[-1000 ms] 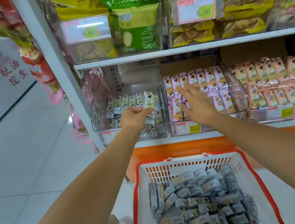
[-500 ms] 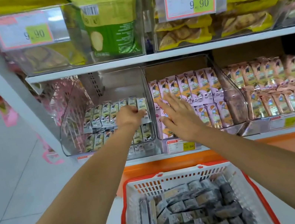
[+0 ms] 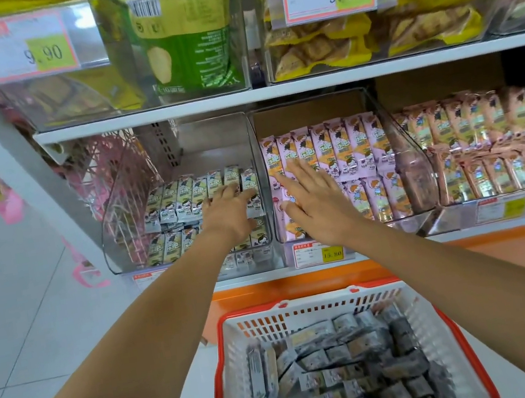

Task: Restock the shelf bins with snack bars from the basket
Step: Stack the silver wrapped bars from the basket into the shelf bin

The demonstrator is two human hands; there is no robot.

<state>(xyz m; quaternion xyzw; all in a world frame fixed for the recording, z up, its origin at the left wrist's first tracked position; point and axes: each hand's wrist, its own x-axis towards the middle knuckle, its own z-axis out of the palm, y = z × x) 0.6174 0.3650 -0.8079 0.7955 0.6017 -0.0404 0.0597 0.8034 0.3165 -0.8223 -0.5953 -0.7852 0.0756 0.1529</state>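
Tucking grey-wrapped snack bars point(image 3: 178, 200) into clear plastic bin point(image 3: 120, 229), centre left: left hand point(image 3: 231, 216) bent over row, grip unclear. Right hand point(image 3: 319, 205) flat, spread on pink-wrapped bars point(image 3: 349, 146). Best squared upright. More in red-rimmed white basket point(image 3: 294, 313), bottom centre.

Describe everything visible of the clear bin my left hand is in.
The clear plastic bin sits leftmost on the lower shelf, open-topped, with a low front and sloped side walls. Rows of grey-wrapped snack bars stand in its front half; the back is bare. The left hand rests on the bars at the right. A price label is fixed below.
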